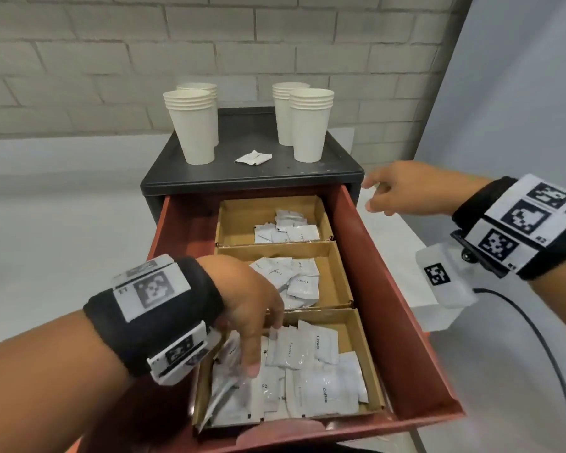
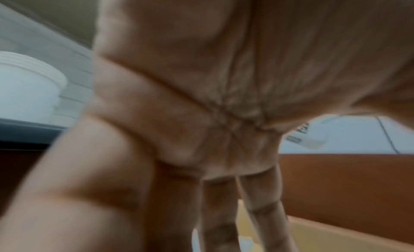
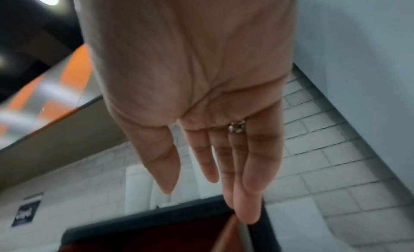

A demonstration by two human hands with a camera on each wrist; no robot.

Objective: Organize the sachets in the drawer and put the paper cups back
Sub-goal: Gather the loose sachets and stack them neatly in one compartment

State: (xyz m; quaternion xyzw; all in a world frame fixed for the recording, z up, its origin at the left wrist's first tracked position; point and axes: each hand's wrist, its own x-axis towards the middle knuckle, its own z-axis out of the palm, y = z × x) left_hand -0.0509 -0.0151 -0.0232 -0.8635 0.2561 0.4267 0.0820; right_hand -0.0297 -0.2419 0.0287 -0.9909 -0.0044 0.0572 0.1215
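Note:
A red drawer [image 1: 389, 289] stands pulled out of a dark cabinet [image 1: 249, 138]. It holds three cardboard compartments of white sachets: far [image 1: 288, 228], middle [image 1: 294, 279] and near [image 1: 311, 380]. My left hand [image 1: 263, 349] reaches down into the near compartment, its straight fingers [image 2: 215, 220] touching the sachets there. My right hand [image 1: 368, 195] hovers open beside the cabinet's right front corner, fingers [image 3: 248, 194] relaxed and holding nothing. Paper cup stacks stand on the cabinet top, two at the left [image 1: 195, 125] and two at the right [image 1: 309, 125]. A lone sachet [image 1: 253, 157] lies between them.
A white ledge [image 1: 399, 250] runs along the drawer's right side. A black cable [image 1: 536, 328] trails from my right wrist device. A pale brick wall [image 1: 111, 44] rises close behind the cabinet. The left part of the drawer [image 1: 187, 230] holds no box.

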